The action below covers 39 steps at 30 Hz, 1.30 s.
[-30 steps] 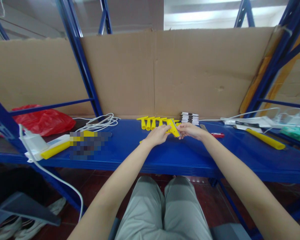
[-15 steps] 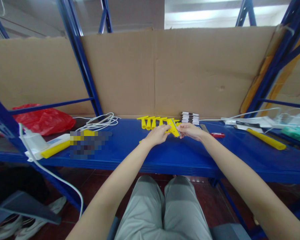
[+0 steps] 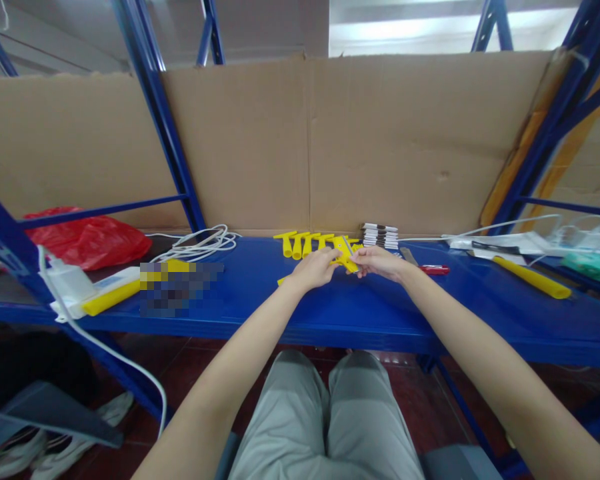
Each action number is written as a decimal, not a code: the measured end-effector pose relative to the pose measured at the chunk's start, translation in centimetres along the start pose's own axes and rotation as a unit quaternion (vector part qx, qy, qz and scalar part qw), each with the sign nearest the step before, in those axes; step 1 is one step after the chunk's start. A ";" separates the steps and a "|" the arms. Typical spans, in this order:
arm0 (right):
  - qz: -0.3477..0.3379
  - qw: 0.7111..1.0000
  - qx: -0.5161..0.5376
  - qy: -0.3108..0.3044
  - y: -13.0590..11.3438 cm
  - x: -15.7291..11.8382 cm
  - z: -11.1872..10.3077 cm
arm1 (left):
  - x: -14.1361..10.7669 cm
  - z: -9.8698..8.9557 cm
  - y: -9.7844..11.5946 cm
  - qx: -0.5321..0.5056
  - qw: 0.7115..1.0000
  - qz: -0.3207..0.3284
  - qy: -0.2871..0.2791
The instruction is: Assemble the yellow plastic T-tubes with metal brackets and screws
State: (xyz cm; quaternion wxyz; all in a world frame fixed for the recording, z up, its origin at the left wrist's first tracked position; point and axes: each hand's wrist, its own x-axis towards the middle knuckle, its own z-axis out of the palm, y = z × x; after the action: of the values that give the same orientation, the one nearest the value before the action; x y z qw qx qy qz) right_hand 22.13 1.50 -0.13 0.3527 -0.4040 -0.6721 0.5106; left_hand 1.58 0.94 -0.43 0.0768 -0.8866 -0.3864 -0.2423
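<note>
A yellow scraper (image 3: pixel 343 251) with a metal strip along its head is held up over the blue bench. My left hand (image 3: pixel 316 268) is closed around its handle side. From the other side, the fingers of my right hand (image 3: pixel 377 262) pinch the head at its metal edge; whether a small part sits between them is too small to tell. Just behind my hands, several more yellow scrapers (image 3: pixel 298 246) stand in a row. A stack of small white packs with dark bands (image 3: pixel 380 236) lies behind my right hand.
A red-handled tool (image 3: pixel 435 270) lies right of my right hand. Further right is a yellow rod-like handle (image 3: pixel 533 277). Coiled white cable (image 3: pixel 205 244), a red plastic bag (image 3: pixel 87 238) and a white bottle-like object (image 3: pixel 70 283) are on the left. Cardboard (image 3: pixel 380 140) backs the bench (image 3: pixel 260 327).
The scraper has shifted and tilted very slightly in my hands. My right fingers have moved a little along its metal edge; both hands keep their hold.
</note>
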 end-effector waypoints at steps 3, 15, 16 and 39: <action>0.006 0.999 -0.021 -0.029 0.1 0.0 0.2 | -0.1 0.1 0.0 -0.003 1.000 0.003 0.001; -0.069 0.994 -0.077 0.022 -0.2 0.2 0.9 | -0.4 -0.7 0.2 0.020 1.000 0.006 0.008; -0.071 0.994 -0.081 0.026 -0.2 0.2 1.0 | -0.4 -0.6 0.2 0.023 1.000 0.007 0.009; -0.020 0.992 -0.118 0.039 -0.4 -0.1 -0.5 | -0.3 -0.1 0.5 -0.013 0.998 0.061 -0.033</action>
State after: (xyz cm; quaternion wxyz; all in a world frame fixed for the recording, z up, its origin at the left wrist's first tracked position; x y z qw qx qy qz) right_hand 22.59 1.54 0.39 0.3385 -0.4486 -0.7214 0.4047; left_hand 1.74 0.32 -0.44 0.0674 -0.9168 -0.3310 -0.2129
